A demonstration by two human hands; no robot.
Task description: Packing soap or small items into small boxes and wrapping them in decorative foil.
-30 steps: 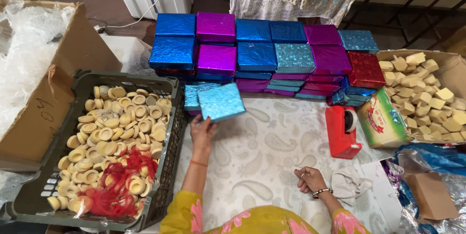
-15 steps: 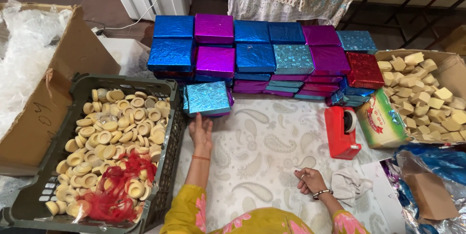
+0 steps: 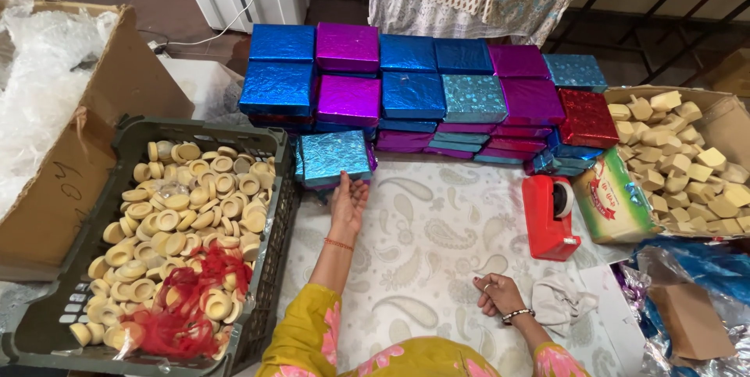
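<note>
One left hand (image 3: 348, 201), fingers open, touches one teal foil box (image 3: 334, 157); one right hand (image 3: 497, 293) rests loosely curled, empty.

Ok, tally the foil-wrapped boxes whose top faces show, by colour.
Blue boxes: 5
Purple boxes: 4
Teal boxes: 3, one of them at the left hand
Red box: 1
Total: 13. The boxes stacked underneath show only their edges and are not counted.
</note>
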